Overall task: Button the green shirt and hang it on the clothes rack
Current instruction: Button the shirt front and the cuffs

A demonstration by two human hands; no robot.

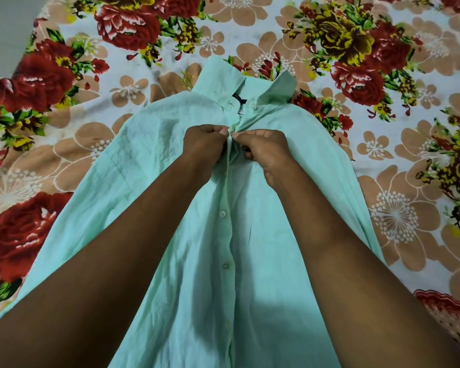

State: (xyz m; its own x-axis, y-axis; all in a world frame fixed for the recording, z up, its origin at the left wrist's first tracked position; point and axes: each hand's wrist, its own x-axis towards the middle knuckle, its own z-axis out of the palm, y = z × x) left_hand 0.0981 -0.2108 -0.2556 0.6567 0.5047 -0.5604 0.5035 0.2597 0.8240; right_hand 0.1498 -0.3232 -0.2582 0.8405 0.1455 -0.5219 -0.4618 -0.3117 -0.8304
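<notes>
Green shirt (250, 235) lies flat on the floral bedsheet (383, 75), placket apparently closed on two buttons below the fingers, left hand (205, 143) and right hand (266, 152) pinching the placket at an upper button, collar button (252, 105) just beyond still open, hanging not begun, no rack in view.

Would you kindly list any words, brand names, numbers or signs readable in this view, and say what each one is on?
No text can be read.
Dark neck label inside the collar of the green shirt: too small and mostly hidden to read.
Floral bedsheet: only a flower pattern, no writing.
</notes>
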